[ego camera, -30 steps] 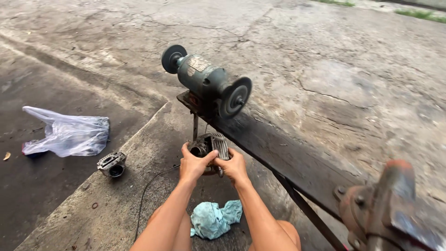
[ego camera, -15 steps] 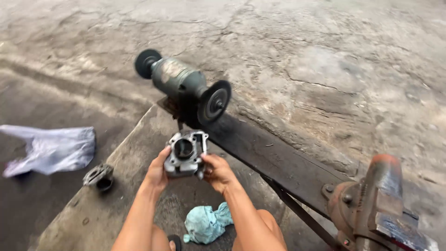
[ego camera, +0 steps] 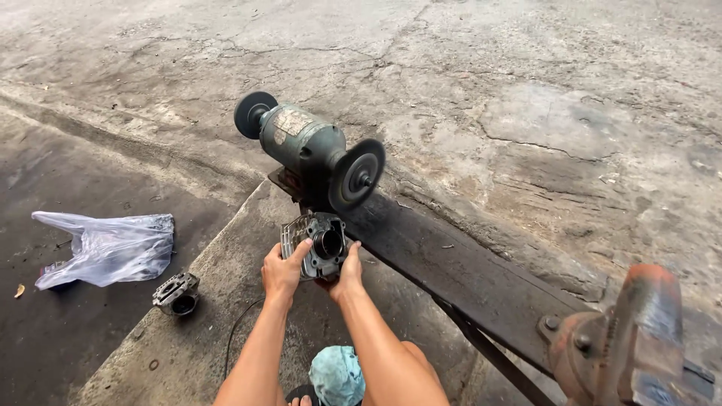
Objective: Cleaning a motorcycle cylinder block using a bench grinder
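I hold a finned metal engine cylinder in both hands, raised in front of me with its round bore facing up toward my eyes. My left hand is closed on its left side, fingers curled up over the fins, and my right hand is closed on its right side, thumb pressed against the rim beside the bore. The part sits between my two palms, off the ground.

Just beyond my grip, almost touching the top edge of the cylinder, stands a grey-green bench grinder with a dark wheel at each end; the nearer wheel hangs just above and to the right of my right hand. The grinder is mounted at the far end of a dark wooden plank that runs away to the right of my grip, down toward a rusty red vise at the lower right.

Below my forearms, close to my body, lies a crumpled teal rag. A thin black cable curves on the concrete just left of my left arm. Further left of my grip a second small metal engine part sits on the concrete, and beyond it, well apart from my hands, lies a clear plastic bag.
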